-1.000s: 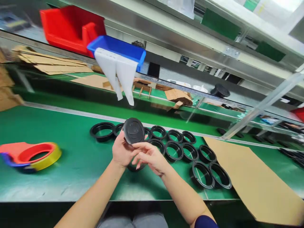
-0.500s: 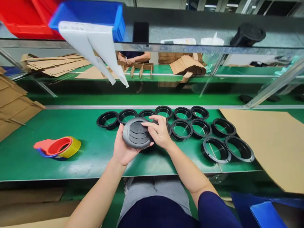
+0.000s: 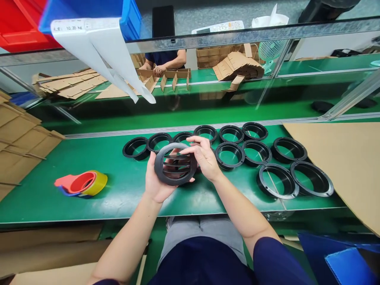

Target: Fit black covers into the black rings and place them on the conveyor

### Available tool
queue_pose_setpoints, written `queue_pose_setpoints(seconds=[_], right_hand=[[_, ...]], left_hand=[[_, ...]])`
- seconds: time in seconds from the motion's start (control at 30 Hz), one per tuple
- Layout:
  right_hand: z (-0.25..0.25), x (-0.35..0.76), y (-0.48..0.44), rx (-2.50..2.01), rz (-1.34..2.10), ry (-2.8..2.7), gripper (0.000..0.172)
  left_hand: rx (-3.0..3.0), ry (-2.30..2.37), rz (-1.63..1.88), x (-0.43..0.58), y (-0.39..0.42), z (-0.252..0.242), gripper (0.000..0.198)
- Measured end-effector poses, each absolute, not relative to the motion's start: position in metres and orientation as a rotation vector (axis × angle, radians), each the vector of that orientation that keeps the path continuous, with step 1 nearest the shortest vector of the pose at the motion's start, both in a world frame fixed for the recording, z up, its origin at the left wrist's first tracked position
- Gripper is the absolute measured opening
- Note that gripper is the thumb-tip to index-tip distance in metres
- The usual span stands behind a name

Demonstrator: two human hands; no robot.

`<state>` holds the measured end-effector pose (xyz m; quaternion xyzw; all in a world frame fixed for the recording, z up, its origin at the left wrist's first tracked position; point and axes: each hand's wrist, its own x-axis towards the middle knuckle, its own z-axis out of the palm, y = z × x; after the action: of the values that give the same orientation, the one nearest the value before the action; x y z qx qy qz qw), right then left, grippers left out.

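A round black air vent point(image 3: 158, 168) is held above the green bench, its slats tilted so that gaps show between them. My left hand point(image 3: 156, 184) is closed around the vent's left side and underside. At the upper right of the vent, my right hand point(image 3: 204, 158) touches it with extended fingertips; the fingers are apart and not gripping. Behind and to the right of my hands lie several black rings point(image 3: 229, 155) in loose rows. Part of the ring group is hidden behind the vent and my right hand.
A red and yellow tape dispenser point(image 3: 86, 183) lies on the left of the green bench point(image 3: 118, 206). Cardboard dividers point(image 3: 22, 142) stand at far left, and a cardboard sheet point(image 3: 344, 158) covers the right. Overhead, a shelf holds a blue bin point(image 3: 130, 19). Across, a co-worker's hands point(image 3: 159, 70) handle cardboard.
The vent's slats have swung from closed flat to open, with gaps now showing. My hands stay around it in nearly the same place. The camera view has shifted slightly.
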<state>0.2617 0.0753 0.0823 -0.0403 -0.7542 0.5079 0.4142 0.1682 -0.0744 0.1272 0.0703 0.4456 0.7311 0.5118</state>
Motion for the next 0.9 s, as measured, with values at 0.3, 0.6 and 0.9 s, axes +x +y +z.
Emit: queue_pose_setpoints(seconds=[0.3, 0.6, 0.9], right_hand=[[0.076, 0.258, 0.073, -0.097, 1.328, -1.818, 0.063], [0.075, 0.258, 0.068, -0.088, 1.266, -1.899, 0.068], [0.067, 0.251, 0.059, 0.162, 0.837, -2.32, 0.087]], left_hand=[[0.103, 1.027, 1.774, 0.163, -0.081, 0.129, 0.079], [0.08, 1.012, 1.793, 0.162, -0.091, 0.13, 0.077], [0.136, 1.182, 1.94, 0.167, -0.084, 0.134, 0.063]])
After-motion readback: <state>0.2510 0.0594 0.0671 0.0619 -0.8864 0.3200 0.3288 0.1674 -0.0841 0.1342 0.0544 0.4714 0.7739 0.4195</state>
